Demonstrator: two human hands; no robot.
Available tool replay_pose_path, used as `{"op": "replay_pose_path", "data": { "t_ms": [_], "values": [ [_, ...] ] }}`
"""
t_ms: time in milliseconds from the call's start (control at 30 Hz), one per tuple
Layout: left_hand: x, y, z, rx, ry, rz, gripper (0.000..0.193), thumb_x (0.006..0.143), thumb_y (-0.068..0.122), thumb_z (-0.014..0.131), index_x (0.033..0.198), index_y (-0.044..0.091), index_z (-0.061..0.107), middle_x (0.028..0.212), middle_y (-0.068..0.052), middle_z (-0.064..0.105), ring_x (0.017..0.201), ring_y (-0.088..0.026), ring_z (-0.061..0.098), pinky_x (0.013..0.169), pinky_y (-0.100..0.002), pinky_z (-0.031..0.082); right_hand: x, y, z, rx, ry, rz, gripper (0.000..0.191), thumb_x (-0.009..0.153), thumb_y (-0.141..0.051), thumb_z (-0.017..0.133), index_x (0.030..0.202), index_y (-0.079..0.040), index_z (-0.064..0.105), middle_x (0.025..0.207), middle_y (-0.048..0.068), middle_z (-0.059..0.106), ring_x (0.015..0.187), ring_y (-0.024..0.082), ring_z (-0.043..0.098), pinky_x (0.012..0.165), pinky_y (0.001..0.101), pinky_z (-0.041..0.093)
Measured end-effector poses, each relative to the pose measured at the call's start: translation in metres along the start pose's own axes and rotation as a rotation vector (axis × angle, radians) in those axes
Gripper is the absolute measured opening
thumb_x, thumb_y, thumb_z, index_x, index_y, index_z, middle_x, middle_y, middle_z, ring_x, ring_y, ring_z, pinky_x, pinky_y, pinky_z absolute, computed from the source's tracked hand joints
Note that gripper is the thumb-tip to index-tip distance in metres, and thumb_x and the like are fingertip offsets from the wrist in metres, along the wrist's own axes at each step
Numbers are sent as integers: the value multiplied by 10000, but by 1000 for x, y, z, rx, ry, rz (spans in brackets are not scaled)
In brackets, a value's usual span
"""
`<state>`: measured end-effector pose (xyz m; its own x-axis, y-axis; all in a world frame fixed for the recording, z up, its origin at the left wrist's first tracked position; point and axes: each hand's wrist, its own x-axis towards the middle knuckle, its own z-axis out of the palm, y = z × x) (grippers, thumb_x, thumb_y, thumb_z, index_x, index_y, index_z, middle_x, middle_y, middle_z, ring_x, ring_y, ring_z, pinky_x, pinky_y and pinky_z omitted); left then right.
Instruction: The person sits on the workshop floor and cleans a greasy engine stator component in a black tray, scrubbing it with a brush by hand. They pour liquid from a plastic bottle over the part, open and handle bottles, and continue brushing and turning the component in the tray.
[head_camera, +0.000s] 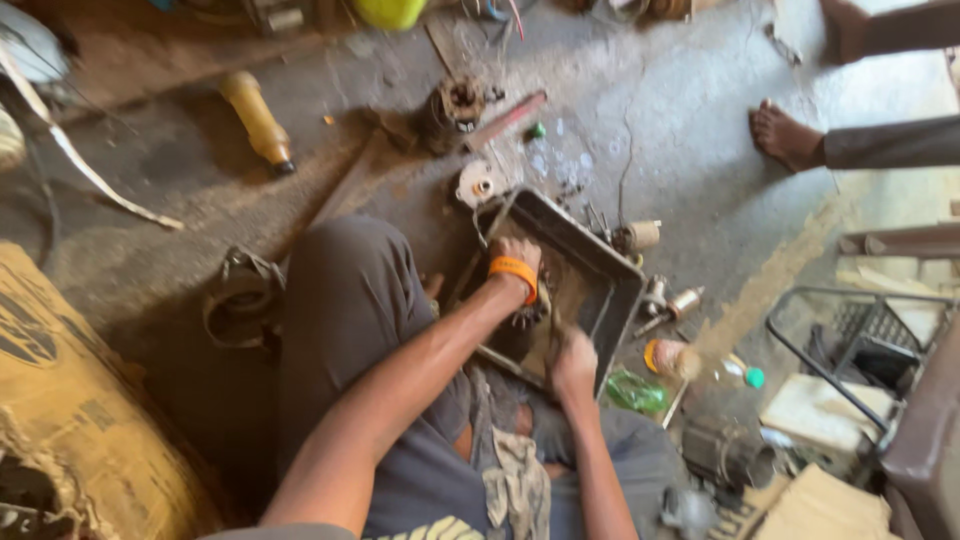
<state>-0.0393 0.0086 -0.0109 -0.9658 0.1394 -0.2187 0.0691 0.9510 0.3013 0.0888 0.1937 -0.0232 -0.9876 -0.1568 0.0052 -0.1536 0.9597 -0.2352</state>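
I sit on a workshop floor with a dark metal tray (612, 268) between my knees. My left hand (517, 256), with an orange band at the wrist, reaches into the tray and grips a dark metal part at its near side; the part is mostly hidden by the hand. At the tray's near edge my right hand (573, 362) is closed around a thin tool or brush whose tip points into the tray. A grey rag (518, 485) lies on my lap.
Motor parts (452, 108), a round white cover (477, 184) and small metal pieces lie beyond the tray. A yellow bottle (257, 118) is on the left, a green bottle (636, 392) on the right. Another person's bare feet (787, 135) stand at the top right. A wire rack (868, 340) is right.
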Motion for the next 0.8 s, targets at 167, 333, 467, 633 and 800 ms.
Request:
{"op": "replay_pose_path", "data": {
  "t_ms": [167, 333, 467, 633, 800],
  "values": [
    [0, 3, 4, 6, -10, -44, 125, 972, 247, 649, 980, 234, 773, 995, -13, 772, 974, -229, 747, 723, -381, 556, 3, 9, 3, 31, -46, -5, 255, 932, -132, 596, 1150, -93, 723, 907, 216, 697, 857, 421, 678, 744, 498, 540],
    [4, 3, 5, 2, 82, -49, 212, 878, 376, 652, 971, 230, 775, 973, -19, 770, 957, -223, 746, 760, -394, 557, 12, 2, 6, 95, -67, 57, 344, 903, -137, 606, 1227, -98, 715, 963, 226, 722, 893, 410, 700, 777, 476, 553],
    [9, 0, 5, -13, -13, -42, 144, 970, 248, 660, 945, 217, 798, 948, -15, 784, 935, -214, 761, 708, -359, 562, 6, -2, -6, 114, -78, -44, 424, 875, -137, 613, 1288, -92, 698, 1004, 237, 740, 923, 399, 717, 813, 456, 563],
    [12, 1, 6, -5, -44, -35, 171, 965, 323, 640, 946, 237, 787, 964, 6, 777, 949, -208, 747, 718, -374, 545, 21, 9, -39, 166, -139, 163, 416, 897, -165, 635, 1305, -136, 704, 1016, 225, 745, 934, 357, 750, 858, 432, 575],
    [12, 2, 7, 22, -109, 12, 196, 995, 324, 613, 962, 247, 790, 971, 14, 783, 953, -183, 748, 694, -345, 556, 98, -4, -26, -122, 14, 52, 407, 802, -185, 729, 1185, -48, 718, 1085, 235, 734, 1008, 416, 691, 880, 451, 538]
  ]
}}
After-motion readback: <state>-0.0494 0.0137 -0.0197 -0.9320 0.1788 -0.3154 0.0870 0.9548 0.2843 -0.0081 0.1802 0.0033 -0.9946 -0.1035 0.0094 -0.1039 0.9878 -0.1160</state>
